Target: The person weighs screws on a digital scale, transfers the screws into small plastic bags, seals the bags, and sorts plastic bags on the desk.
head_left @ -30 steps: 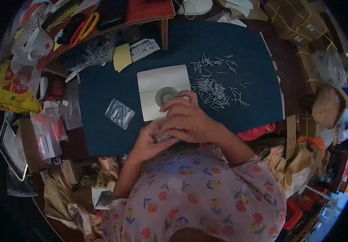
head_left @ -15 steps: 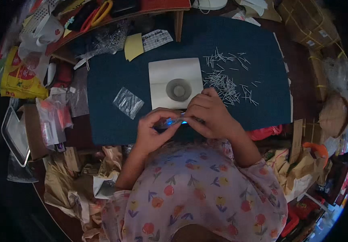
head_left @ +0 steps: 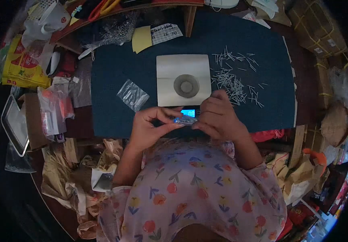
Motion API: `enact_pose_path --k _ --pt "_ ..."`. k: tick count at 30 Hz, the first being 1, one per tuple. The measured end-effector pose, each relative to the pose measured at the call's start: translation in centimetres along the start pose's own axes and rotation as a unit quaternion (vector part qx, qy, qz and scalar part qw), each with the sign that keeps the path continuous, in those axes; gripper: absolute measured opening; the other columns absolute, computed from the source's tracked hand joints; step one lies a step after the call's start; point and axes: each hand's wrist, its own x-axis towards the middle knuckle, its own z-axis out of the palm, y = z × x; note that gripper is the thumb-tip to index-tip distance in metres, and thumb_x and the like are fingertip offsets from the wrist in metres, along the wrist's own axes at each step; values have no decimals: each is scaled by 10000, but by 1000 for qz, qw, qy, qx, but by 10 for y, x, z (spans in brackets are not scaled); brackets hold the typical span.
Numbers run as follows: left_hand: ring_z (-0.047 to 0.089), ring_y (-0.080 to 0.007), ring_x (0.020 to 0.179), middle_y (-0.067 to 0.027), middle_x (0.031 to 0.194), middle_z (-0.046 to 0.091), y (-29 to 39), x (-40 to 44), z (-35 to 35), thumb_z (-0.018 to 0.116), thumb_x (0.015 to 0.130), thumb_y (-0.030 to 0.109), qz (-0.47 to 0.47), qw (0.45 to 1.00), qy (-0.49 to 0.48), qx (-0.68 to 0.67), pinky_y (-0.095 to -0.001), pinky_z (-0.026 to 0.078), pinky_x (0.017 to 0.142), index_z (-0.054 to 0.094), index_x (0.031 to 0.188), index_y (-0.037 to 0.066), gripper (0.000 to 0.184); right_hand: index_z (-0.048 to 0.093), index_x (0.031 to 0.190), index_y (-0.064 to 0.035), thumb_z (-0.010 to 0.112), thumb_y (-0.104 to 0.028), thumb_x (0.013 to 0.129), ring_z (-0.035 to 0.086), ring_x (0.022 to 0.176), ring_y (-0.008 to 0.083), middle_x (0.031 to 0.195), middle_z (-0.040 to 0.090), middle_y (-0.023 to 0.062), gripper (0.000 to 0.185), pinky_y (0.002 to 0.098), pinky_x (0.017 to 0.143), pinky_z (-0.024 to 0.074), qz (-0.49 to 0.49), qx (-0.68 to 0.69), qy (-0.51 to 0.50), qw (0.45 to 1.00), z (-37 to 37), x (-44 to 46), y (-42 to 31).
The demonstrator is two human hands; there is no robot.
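Note:
A small clear plastic bag (head_left: 186, 120) is pinched between both hands, just in front of a digital scale (head_left: 166, 72). My left hand (head_left: 151, 125) grips its left end between thumb and fingers. On the other end, my right hand (head_left: 218, 119) closes with thumb and forefinger. What the bag contains is too blurred to make out. Behind it glows the scale's blue display (head_left: 189, 113), partly covered by the fingers. A round grey dish (head_left: 186, 86) rests on the scale's silver plate. Right of the scale lies a loose pile of thin metal pins or nails (head_left: 230, 84).
Another flat clear bag (head_left: 133, 95) lies on the dark blue mat (head_left: 113, 121), left of the scale. Yellow paper (head_left: 141, 39) and a handwritten note sit under a shelf (head_left: 188, 20). Crumpled brown paper (head_left: 61, 177) and cardboard boxes (head_left: 319, 28) crowd the sides.
My hands have drawn slightly apart with the bag between them, uncovering more of the lit display. The whole view has shifted a little.

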Motion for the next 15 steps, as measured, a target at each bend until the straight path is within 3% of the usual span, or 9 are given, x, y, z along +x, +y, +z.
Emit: enact_pose_path --k 3,6,9,11,14,15 --pt "666 -208 885 -165 915 688 2 0 -8 764 689 -26 -34 999 -31 20 -313 534 742 636 703 5 133 631 823 -108 769 -245 693 575 800 189 801 586 14 233 385 792 404 6 64 -30 998 3 -11 13" --pt "673 -200 850 -159 873 693 1 -9 -32 761 695 -18 -65 994 -75 54 -306 540 714 635 693 4 128 619 1026 -117 780 -280 668 557 1015 242 1047 597 68 425 407 886 396 99 25 -60 993 -2 -32 29" --pt "675 -186 792 -149 840 695 4 -29 -63 763 690 -20 -87 992 -71 60 -294 536 664 638 690 0 126 530 1224 -148 798 -333 624 446 1204 300 1293 479 112 682 447 974 353 170 -146 -110 968 -30 -63 51" --pt "669 -173 730 -142 830 696 3 -46 -86 765 681 -25 -112 990 -56 68 -282 525 616 641 691 -3 127 490 1273 -161 810 -362 588 410 1238 314 1349 424 120 783 465 995 332 203 -192 -122 952 -49 -88 69" --pt "649 -179 670 -142 741 678 6 -70 -111 745 696 -20 -312 939 9 146 -302 515 607 667 720 -28 82 441 1323 -174 819 -389 566 372 1270 321 1392 380 124 874 482 1018 308 231 -223 -129 938 -54 -105 94" --pt "629 -161 639 -132 729 677 5 -72 -112 741 718 20 -329 922 -1 206 -297 494 574 668 727 -29 89 427 1336 -177 820 -396 564 362 1278 321 1399 371 123 894 486 1024 302 236 -228 -130 936 -54 -106 102"
